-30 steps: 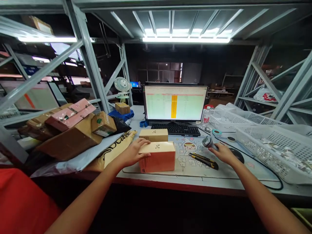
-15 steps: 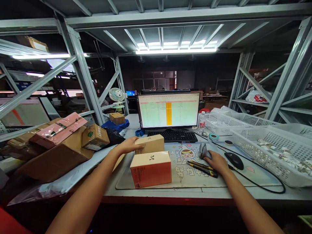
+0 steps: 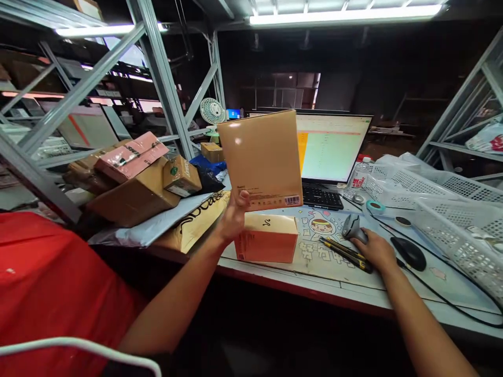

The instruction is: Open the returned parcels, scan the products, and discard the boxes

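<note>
Guess I'm scan-prepping: left grip [image 3: 233, 215] pinches square tan cardboard box [image 3: 261, 157], right grip [image 3: 378, 250] hugs grey plastic handheld scanner [image 3: 352, 227], needs aiming toward 10 o'clock.

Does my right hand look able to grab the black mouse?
Probably yes: the black mouse lies close beside your right hand, nothing bulky between, though the scanner it holds would likely need putting down.

Left grip [image 3: 233, 217] high, right grip [image 3: 376, 250] seemingly curled
</note>
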A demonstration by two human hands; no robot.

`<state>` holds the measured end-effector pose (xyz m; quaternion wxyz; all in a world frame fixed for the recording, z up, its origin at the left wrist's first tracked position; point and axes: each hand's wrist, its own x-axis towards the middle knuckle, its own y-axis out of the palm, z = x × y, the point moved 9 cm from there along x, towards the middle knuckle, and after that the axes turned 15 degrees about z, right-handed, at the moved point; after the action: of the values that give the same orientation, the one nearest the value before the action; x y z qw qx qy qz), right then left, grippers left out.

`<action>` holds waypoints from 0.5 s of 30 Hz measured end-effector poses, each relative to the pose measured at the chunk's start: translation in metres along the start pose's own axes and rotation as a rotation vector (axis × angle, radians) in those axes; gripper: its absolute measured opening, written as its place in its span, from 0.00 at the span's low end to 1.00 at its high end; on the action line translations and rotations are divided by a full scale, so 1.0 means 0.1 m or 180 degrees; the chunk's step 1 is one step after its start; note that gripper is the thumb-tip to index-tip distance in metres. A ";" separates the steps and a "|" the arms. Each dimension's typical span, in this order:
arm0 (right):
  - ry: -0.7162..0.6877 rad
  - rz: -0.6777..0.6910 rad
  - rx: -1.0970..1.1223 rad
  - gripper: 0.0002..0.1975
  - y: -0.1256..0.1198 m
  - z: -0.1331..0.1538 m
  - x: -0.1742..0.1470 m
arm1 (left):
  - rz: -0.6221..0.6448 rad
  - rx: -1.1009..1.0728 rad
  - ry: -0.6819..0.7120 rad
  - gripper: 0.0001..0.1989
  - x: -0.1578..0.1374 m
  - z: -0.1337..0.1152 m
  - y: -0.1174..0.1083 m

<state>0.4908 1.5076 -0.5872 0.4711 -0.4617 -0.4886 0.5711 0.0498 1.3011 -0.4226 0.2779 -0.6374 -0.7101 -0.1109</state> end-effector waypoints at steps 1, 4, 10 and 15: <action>-0.0010 -0.0010 0.0001 0.34 0.00 0.00 0.00 | -0.0030 0.0148 0.0017 0.42 -0.03 -0.02 0.01; -0.0032 -0.0077 0.0028 0.34 -0.02 0.00 -0.02 | 0.0029 0.0285 -0.0031 0.43 -0.05 0.01 0.02; 0.0030 -0.0049 0.0019 0.35 -0.05 0.01 -0.05 | -0.0064 0.0480 -0.0056 0.45 -0.05 0.02 -0.08; 0.0018 -0.0083 0.0013 0.35 -0.05 0.01 -0.04 | -0.0078 0.0634 -0.0025 0.44 -0.06 0.08 -0.17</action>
<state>0.4905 1.5040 -0.5821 0.4808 -0.4559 -0.4921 0.5647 0.0318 1.2970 -0.4290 0.3357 -0.5982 -0.7265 -0.0407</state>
